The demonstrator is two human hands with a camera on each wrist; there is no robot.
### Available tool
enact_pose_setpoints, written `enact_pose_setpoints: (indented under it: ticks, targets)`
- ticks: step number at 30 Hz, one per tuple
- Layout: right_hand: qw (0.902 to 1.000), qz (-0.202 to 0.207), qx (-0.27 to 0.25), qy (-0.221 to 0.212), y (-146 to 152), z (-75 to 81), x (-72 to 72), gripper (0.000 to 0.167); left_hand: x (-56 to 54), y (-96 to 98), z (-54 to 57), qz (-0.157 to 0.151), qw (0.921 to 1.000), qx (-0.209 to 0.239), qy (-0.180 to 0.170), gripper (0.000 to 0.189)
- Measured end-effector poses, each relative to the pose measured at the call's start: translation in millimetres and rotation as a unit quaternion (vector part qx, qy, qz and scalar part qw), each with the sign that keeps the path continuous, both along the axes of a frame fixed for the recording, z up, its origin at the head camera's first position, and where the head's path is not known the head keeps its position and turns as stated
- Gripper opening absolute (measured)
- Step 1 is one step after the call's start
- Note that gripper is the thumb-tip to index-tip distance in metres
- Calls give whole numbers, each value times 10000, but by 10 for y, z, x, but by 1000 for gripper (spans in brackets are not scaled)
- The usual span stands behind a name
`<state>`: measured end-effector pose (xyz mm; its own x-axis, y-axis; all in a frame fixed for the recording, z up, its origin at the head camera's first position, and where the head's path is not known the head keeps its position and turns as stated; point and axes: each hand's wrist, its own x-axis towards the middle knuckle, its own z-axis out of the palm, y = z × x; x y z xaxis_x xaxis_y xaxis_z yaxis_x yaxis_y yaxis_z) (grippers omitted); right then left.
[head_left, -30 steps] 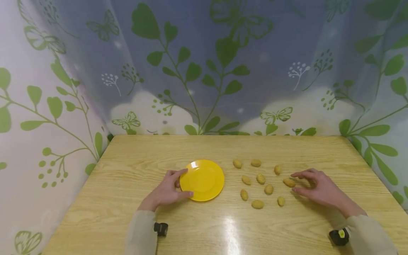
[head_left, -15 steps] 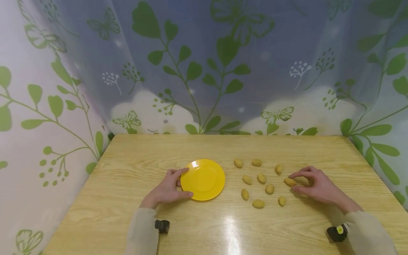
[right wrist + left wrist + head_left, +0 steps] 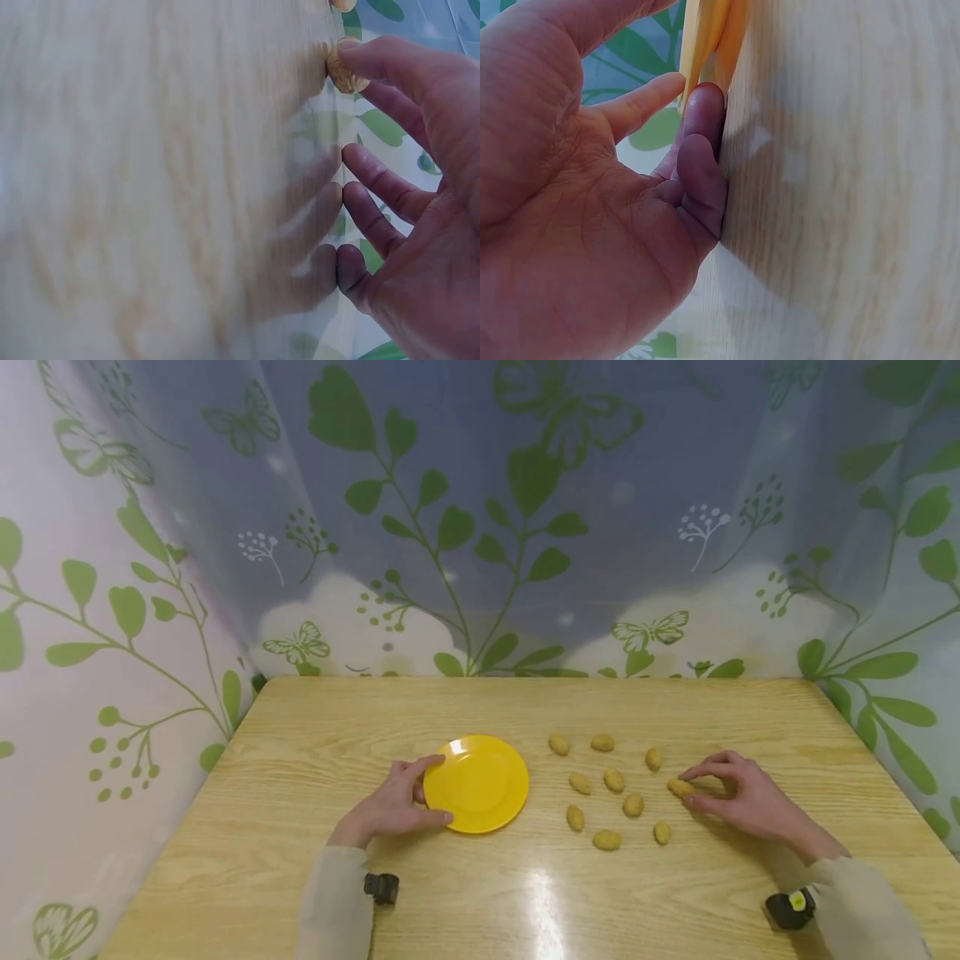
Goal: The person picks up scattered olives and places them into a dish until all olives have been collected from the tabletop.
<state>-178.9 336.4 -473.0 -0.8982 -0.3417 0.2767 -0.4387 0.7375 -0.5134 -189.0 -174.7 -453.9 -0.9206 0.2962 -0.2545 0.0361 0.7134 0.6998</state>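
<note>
A round yellow plate (image 3: 480, 783) lies on the wooden table. My left hand (image 3: 390, 807) grips its left rim, thumb at the near side and a finger over the far side. In the left wrist view, the other fingers (image 3: 703, 169) curl low against the table beside the plate's edge (image 3: 705, 34). My right hand (image 3: 753, 800) pinches an oval tan nut (image 3: 679, 787) between thumb and forefinger. The right wrist view shows the ridged shell of this nut (image 3: 346, 73) close at the tabletop, the remaining fingers (image 3: 375, 180) spread with their tips at the surface.
Several similar nuts (image 3: 613, 780) lie scattered between the plate and my right hand. The table (image 3: 360, 710) ends at a patterned curtain (image 3: 480, 527) at the back, with more curtain along both sides. Black cameras (image 3: 382, 889) sit at both wrists.
The right thumb and forefinger have closed in on the outermost nut, the hand shifting slightly left. The left hand stays at the plate, and the other nuts lie as before.
</note>
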Motion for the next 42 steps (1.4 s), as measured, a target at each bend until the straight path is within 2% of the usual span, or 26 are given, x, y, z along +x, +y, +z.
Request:
enact_pose_setpoints:
  ticks: [5,14,21,30,36,42]
  targets:
    - [10000,7,-33,8,-6,14,3,24,-19,-13,2,-26,10000,35,-81,89]
    - [9990,-239,-204,-323,-34,55,45,23,-22,-8,-1,7,9999,98,-130,91]
    - [9984,-365,-416,-148,-93,58,74,24,-29,0,-4,21,9998,119,-175,90]
    - [9938,-522,-718,-669,-182,100,98,20,-38,12,13,23,9998,-16,-200,92]
    - [9939,-428,-812,-617,-246,129,104,19,-45,20,41,-28,9994,-330,-66,93]
    - [9951,-470,-747,-441,-353,202,113,19,-48,29,71,-7,9995,-283,-154,92]
